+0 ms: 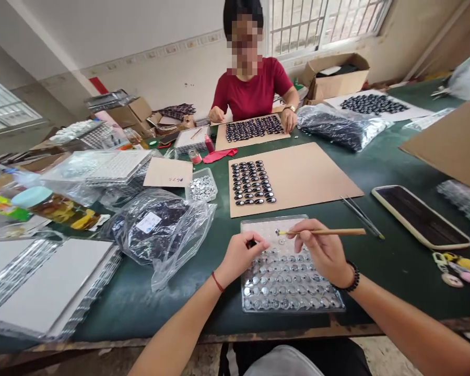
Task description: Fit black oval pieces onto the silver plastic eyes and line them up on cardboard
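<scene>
My right hand [323, 248] grips a thin wooden stick [342, 231] like a pen. Its yellowish tip points left, with a small silvery round piece [278, 233] at the end. Beside it, the fingers of my left hand [241, 253] are pinched around a small dark piece [251, 243], partly hidden by them. Both hands are over a clear plastic tray [274, 223]. Rows of round cavities in its nearer part hold silvery discs, and one loose disc [281, 242] lies near the stick's tip.
Beyond the tray lies a cardboard sheet [309, 177] with rows of black oval pieces. Left are a tub of silvery discs [202, 187] and a plastic bag [160, 219]; right, tweezers [362, 216] and a phone [421, 216]. A co-worker in a red shirt [246, 96] sits opposite.
</scene>
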The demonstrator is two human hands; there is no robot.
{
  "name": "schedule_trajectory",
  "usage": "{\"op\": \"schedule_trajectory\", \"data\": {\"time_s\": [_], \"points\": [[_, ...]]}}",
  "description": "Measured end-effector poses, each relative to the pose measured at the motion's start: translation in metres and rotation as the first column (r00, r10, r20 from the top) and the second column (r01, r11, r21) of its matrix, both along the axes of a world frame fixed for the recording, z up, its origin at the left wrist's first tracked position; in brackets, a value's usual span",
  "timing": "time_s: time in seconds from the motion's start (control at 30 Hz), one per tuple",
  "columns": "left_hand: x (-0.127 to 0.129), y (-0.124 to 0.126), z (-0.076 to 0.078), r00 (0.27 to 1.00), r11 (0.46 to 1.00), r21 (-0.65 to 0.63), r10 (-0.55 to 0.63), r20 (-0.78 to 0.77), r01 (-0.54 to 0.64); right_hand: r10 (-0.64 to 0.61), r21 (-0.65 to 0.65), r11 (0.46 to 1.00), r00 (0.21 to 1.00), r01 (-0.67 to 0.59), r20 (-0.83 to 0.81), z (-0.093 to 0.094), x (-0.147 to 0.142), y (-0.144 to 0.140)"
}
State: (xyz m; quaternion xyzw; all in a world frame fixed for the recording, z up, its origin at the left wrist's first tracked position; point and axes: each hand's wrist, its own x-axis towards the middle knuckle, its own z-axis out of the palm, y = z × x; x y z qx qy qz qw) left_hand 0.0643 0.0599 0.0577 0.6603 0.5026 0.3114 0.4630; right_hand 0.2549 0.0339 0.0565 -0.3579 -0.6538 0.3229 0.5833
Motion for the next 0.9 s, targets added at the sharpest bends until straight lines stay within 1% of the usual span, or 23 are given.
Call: {"op": "schedule_trajectory", "data": {"time_s": [0.03, 0.07, 0.17, 0.27, 0.37, 0.5, 0.67, 0.77, 0.9], "points": [[0.001, -0.002, -0.001, 0.999, 0.999, 0.049, -0.020, -0.045, 0.022, 0.017, 0.013, 1.000, 1.000, -0.017, 0.020, -0.001, -0.001, -0.001], [0.002, -0.004, -0.004, 0.998, 0.997, 0.063, -0.038, -0.059, 0.042, 0.033, 0.028, 0.999, 0.998, -0.034, 0.055, -0.001, -0.002, -0.002], [0.005, -0.008, -0.011, 0.997, 0.997, -0.003, -0.075, -0.009, 0.075, 0.062, 0.070, 0.994, 0.973, -0.079, 0.224, -0.001, -0.004, -0.005], [0.007, -0.008, -0.012, 0.999, 0.999, -0.017, -0.041, 0.014, 0.041, 0.037, 0.069, 0.995, 0.934, -0.066, 0.354, 0.002, -0.005, -0.008], [0.007, -0.006, -0.009, 1.000, 1.000, 0.000, -0.028, 0.000, 0.028, 0.014, 0.049, 0.998, 0.906, -0.039, 0.423, 0.004, -0.006, -0.007], [0.007, -0.004, -0.007, 0.998, 0.998, 0.017, -0.057, -0.028, 0.057, 0.031, 0.043, 0.997, 0.874, -0.059, 0.484, 0.002, -0.008, -0.007], [0.007, -0.005, -0.006, 0.997, 0.997, 0.016, -0.076, -0.027, 0.076, -0.005, 0.086, 0.995, 0.856, -0.045, 0.517, 0.000, -0.010, -0.007], [0.006, -0.004, -0.004, 0.998, 0.997, 0.055, -0.058, -0.028, 0.059, -0.009, 0.091, 0.995, 0.857, -0.044, 0.516, 0.001, -0.012, -0.006], [0.004, -0.005, -0.002, 0.997, 0.991, 0.118, -0.059, -0.039, 0.064, 0.017, 0.083, 0.994, 0.859, -0.069, 0.513, 0.003, -0.012, -0.007]]}}
